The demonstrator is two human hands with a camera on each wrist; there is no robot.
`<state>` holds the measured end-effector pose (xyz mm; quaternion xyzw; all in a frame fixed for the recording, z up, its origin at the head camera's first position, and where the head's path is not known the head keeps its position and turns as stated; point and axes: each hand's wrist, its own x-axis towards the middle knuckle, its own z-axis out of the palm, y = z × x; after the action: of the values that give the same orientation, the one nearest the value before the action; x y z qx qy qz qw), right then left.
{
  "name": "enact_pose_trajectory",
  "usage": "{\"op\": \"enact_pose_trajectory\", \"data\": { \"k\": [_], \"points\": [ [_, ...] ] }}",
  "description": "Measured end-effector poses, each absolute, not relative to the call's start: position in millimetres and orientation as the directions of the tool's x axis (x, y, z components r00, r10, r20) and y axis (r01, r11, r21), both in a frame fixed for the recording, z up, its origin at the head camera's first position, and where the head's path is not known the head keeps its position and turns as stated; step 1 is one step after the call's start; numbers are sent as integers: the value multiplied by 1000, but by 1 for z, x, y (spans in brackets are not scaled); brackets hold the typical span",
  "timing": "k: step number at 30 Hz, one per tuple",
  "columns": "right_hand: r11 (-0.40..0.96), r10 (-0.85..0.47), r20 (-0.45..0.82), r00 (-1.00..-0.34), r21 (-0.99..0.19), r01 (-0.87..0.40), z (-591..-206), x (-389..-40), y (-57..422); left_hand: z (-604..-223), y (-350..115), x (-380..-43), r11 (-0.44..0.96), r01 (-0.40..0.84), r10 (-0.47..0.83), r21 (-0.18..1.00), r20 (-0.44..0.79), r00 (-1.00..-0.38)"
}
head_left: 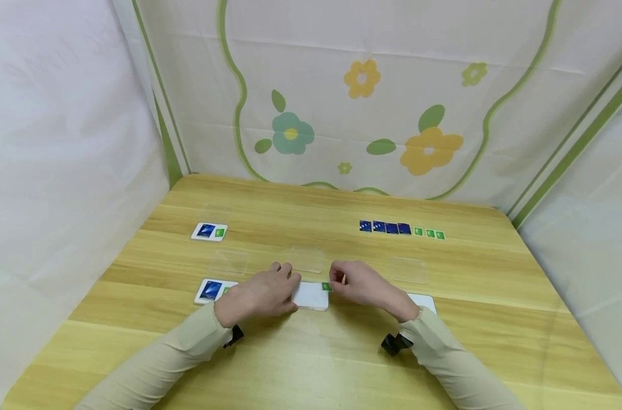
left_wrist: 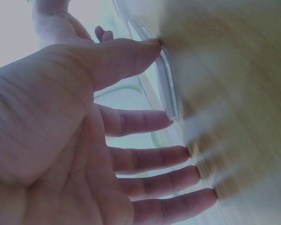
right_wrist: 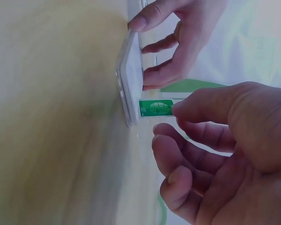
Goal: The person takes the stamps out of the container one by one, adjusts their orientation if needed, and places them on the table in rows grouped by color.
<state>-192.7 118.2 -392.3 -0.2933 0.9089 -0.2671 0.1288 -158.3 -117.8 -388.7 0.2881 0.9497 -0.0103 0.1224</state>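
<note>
A flat white slab with rounded corners (head_left: 311, 296) lies in front of me on the table. My left hand (head_left: 270, 289) rests at its left end; in the left wrist view the thumb and index fingertips touch its edge, and the other fingers reach straight to the tabletop. My right hand (head_left: 361, 282) pinches a small green sticker (right_wrist: 155, 108) between thumb and index finger. The sticker's far end meets the slab's upper right corner. Another white slab (head_left: 215, 290), bearing a blue and a green sticker, is partly hidden by my left hand.
At the back left sits a similar stickered slab (head_left: 208, 232). Several blue stickers (head_left: 391, 228) and green stickers (head_left: 431, 233) form a row at the back right. Clear plastic pieces (head_left: 409, 270) lie behind the slabs. My right forearm partly covers a plain white slab (head_left: 423, 302).
</note>
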Motion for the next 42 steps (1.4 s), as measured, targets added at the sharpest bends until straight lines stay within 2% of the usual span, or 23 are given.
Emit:
{"op": "enact_pose_trajectory", "data": {
  "k": [15, 27, 42],
  "points": [
    [668, -619, -27, -785, -544, -508, -381, -212, 138, -388, -118, -159, 831, 553, 549, 59, -247, -799],
    [616, -663, 6, -749, -564, -550, -370, -226, 156, -388, -119, -158, 824, 562, 560, 64, -238, -794],
    [642, -621, 30, -783, -554, -530, -363, -239, 170, -389, -119, -159, 818, 572, 570, 66, -231, -788]
  ]
}}
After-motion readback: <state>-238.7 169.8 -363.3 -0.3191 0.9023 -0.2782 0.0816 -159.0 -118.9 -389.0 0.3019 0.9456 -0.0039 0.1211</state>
